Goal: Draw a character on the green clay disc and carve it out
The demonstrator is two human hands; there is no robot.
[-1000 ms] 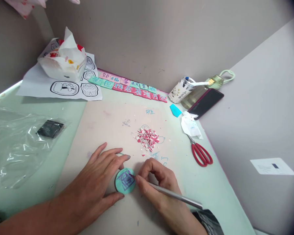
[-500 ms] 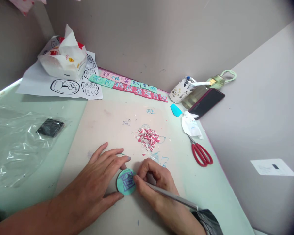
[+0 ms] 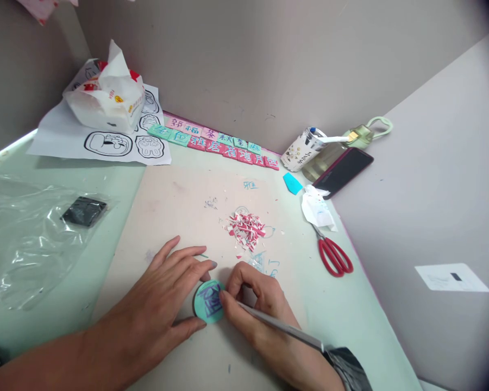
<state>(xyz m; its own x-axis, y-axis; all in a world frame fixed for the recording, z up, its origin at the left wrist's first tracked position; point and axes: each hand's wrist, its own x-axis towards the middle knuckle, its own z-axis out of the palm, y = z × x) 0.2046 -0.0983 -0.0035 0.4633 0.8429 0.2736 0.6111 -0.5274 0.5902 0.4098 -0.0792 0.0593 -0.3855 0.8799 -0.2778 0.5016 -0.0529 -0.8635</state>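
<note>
A round teal rubber disc (image 3: 207,309) lies flat on the beige board, with purple characters drawn on its face. My left hand (image 3: 169,296) steadies it, the thumb at its lower edge and a curled finger at its upper edge, while the other fingers stretch out over the board. In a pen-like pinch, my right hand (image 3: 256,304) holds a slim metal carving knife (image 3: 283,327) with a dark wrapped end. My fingertips hide most of the knife's tip, which meets the disc's right side. Just beyond my hands sits a heap of red and white shavings (image 3: 246,231).
Red-handled scissors (image 3: 336,257) and a crumpled tissue (image 3: 317,207) lie at right. Behind them are a phone (image 3: 344,171), a patterned cup (image 3: 303,149) and a green bottle (image 3: 359,138). Carved character tiles (image 3: 215,145) line the back. A plastic bag (image 3: 28,239) and a paper box (image 3: 106,106) are at left.
My right hand and the knife have shifted slightly left over the disc. The left hand and the disc stay nearly in place.
</note>
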